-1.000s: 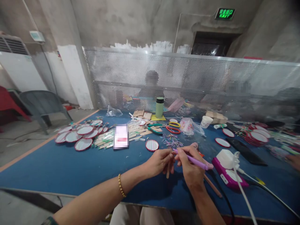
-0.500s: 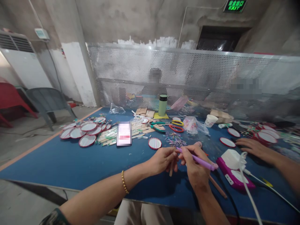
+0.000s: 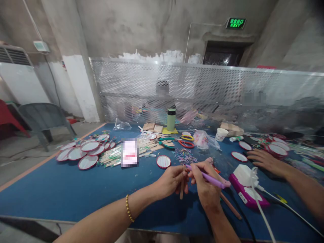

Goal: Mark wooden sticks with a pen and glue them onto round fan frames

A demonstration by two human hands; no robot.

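Stick (image 3: 181,190) stands near-upright in the left hand (image 3: 173,180), pinched by thumb and fingers over the blue worktop (image 3: 63,192). The right hand (image 3: 207,189) grips a purple pen-like tool (image 3: 212,180), its tip just beside the stick's upper end; contact, I can't tell. Here's the danger: if that pinch lets the stick twist, the tip could skid off, maybe into the left fingertips crowded so close.

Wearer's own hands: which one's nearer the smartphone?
Left. The left hand, pinching a wooden stick, is right of the smartphone and closer to the camera; the right hand, holding a purple pen-shaped tool, is farther right.
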